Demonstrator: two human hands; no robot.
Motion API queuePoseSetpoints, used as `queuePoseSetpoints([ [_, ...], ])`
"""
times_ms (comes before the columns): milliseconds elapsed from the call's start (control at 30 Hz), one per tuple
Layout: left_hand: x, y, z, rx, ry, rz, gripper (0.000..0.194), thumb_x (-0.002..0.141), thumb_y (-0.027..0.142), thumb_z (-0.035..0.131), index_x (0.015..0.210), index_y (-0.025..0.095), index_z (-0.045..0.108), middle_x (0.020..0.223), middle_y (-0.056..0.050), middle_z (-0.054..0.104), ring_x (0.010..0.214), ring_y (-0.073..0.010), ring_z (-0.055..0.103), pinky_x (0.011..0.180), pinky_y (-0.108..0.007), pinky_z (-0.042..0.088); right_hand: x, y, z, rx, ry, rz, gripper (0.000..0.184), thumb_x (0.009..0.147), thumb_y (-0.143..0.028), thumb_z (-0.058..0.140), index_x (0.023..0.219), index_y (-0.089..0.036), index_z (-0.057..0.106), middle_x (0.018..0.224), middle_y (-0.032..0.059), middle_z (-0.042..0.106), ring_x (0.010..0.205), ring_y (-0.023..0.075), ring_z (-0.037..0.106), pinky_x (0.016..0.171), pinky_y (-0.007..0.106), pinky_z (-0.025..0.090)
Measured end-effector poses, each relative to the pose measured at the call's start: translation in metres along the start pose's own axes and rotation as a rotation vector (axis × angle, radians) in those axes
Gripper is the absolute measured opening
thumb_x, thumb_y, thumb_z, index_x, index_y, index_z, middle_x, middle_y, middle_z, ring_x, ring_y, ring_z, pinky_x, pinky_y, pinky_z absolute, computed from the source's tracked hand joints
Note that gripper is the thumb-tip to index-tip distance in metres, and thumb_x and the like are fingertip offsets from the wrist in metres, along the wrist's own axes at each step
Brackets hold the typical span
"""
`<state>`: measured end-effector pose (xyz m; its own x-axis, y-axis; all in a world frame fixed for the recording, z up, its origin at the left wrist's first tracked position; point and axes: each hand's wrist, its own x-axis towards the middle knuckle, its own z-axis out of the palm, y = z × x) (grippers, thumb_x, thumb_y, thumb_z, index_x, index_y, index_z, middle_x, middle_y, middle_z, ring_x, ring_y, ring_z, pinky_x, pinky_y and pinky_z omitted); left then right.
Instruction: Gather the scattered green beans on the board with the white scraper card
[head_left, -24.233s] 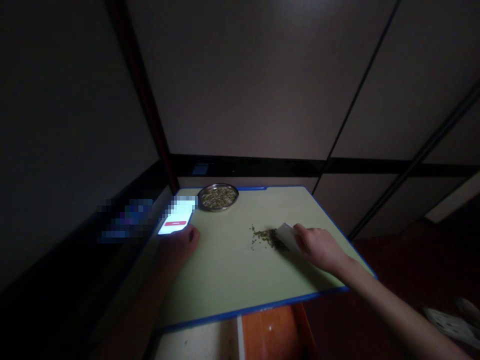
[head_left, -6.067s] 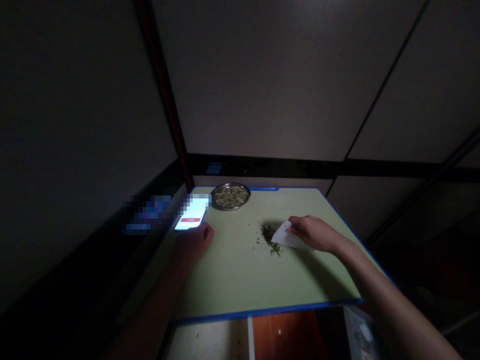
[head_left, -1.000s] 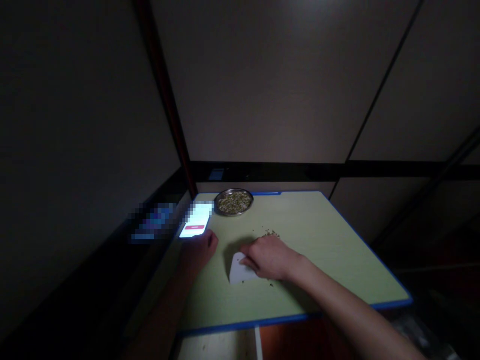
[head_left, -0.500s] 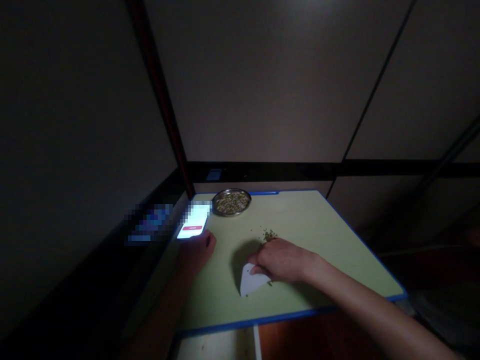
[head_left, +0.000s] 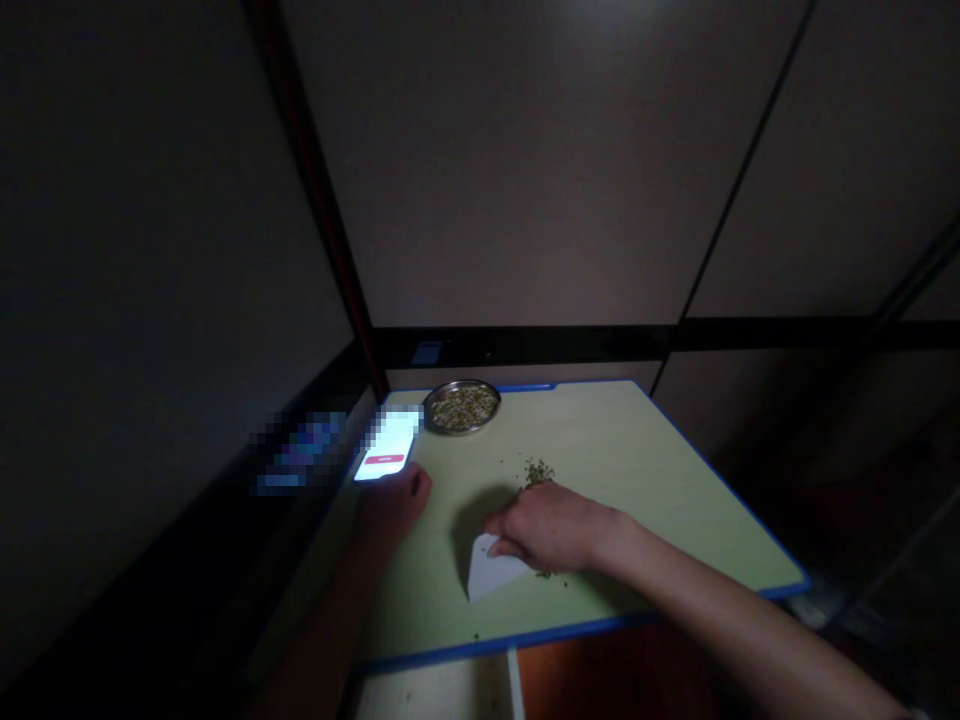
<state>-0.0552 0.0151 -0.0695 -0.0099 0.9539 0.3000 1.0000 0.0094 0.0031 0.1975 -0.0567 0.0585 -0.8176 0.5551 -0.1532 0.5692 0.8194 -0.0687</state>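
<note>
My right hand is closed on a flat white card, pressing its lower edge onto the pale green table. A small heap of greenish grains lies just beyond that hand, and a few loose grains sit beside the card. My left hand rests on the table at the left, fingers curled, right below a lit phone. Nothing shows inside the left hand.
A round metal plate of the same grains stands at the table's far left corner. The table has a blue rim; its near edge runs just below the card. Dark walls close in behind and at the left.
Over the last second the card and my right hand shifted slightly toward me and to the left. Several seconds ago that hand worked the grains farther right. The left hand has stayed put.
</note>
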Motion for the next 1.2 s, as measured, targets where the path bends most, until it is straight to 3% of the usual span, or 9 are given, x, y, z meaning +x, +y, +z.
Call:
queuePoseSetpoints([
  [233,-0.002,0.002,-0.003,-0.019,-0.013,-0.015,0.036,0.09,0.037,0.034,0.082,0.02,0.064,0.069,-0.004,0.066,0.06,-0.0146,0.056,0.054,-0.025,0.024,0.009,-0.026,-0.002,-0.078,0.08,-0.23,0.024,0.093,-0.033,0.045,0.101,-0.027,0.067,0.089,0.0028,0.072,0.083,0.018,0.065,0.07,0.028,0.043],
  [467,-0.001,0.002,-0.005,-0.015,-0.01,0.001,0.037,0.09,0.036,0.034,0.081,0.019,0.065,0.069,-0.005,0.066,0.06,-0.0145,0.056,0.053,-0.025,0.024,-0.002,-0.025,0.001,-0.074,0.101,-0.351,0.02,0.091,-0.025,0.05,0.094,-0.028,0.07,0.087,0.0007,0.07,0.088,0.0174,0.062,0.073,0.029,0.039],
  [1000,0.001,-0.002,0.002,-0.035,0.005,0.004,0.037,0.09,0.038,0.032,0.08,0.021,0.063,0.068,-0.003,0.065,0.058,-0.0147,0.055,0.052,-0.026,0.023,-0.048,0.005,-0.005,0.039,0.071,-0.169,0.023,0.092,-0.025,0.05,0.086,-0.022,0.072,0.081,0.0038,0.069,0.089,0.0167,0.06,0.082,0.028,0.038],
  [1200,0.0,-0.002,-0.003,-0.055,-0.02,0.0,0.036,0.089,0.039,0.033,0.08,0.021,0.062,0.068,-0.003,0.065,0.059,-0.0144,0.055,0.053,-0.025,0.025,-0.05,0.022,-0.006,0.065,0.131,0.102,0.02,0.091,-0.028,0.047,0.091,-0.017,0.064,0.088,0.0075,0.069,0.082,0.0175,0.061,0.073,0.027,0.038],
])
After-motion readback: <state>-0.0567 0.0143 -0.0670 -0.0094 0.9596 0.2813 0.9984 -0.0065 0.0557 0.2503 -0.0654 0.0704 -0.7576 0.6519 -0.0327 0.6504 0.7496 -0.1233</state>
